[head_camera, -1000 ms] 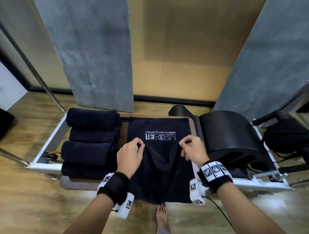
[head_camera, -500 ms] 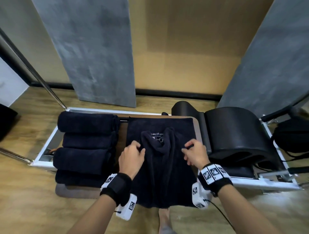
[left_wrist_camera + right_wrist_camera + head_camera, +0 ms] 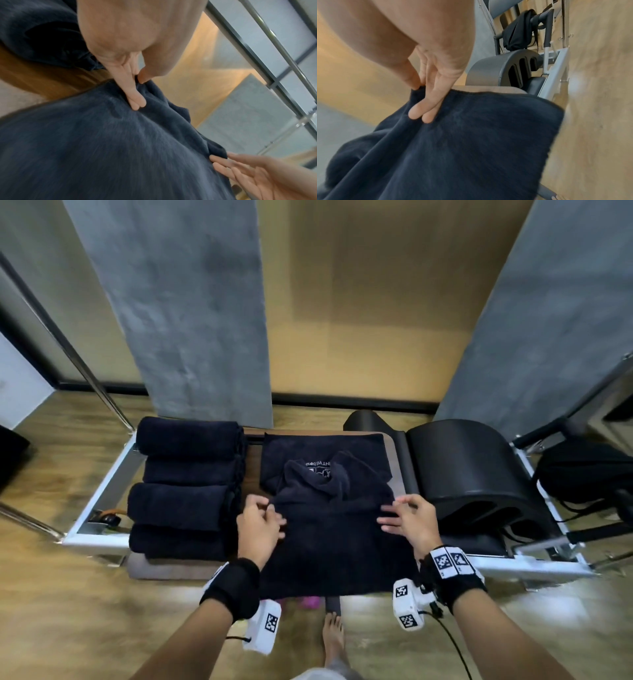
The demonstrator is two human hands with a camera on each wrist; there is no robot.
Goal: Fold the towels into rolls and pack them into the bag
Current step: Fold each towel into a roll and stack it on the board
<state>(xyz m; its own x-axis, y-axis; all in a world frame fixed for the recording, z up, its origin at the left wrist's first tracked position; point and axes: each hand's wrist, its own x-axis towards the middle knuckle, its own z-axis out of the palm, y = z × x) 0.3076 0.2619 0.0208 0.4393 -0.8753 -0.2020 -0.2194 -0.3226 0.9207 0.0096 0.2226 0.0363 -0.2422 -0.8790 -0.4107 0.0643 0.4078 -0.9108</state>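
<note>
Frame: a white metal frame is seen low on the wooden floor; a padded platform is carried in its middle.
Arc barrel: a black curved barrel is placed at the right end of the frame, just beside the platform.
Bag: a black bag is hung on a bar beyond the right end of the frame, well apart from the towels.
Rolled towels: four dark rolled towels are laid side by side at the left end of the frame, from the far edge to the near edge, each touching the next.
Open towel: a dark towel is spread on the middle of the platform; its near part hangs over the near edge, and its far part is lifted and bunched, with some white print shown on it.
Left hand: at the left edge of the towel the fabric is pinched by the left hand between thumb and forefinger; the other fingers are held straight and together against the cloth.
Right hand: at the right edge the fabric is pinched by the right hand in the same way; two fingers are laid straight and together on the towel.
Foot: a bare foot is seen on the floor near the hanging edge.
</note>
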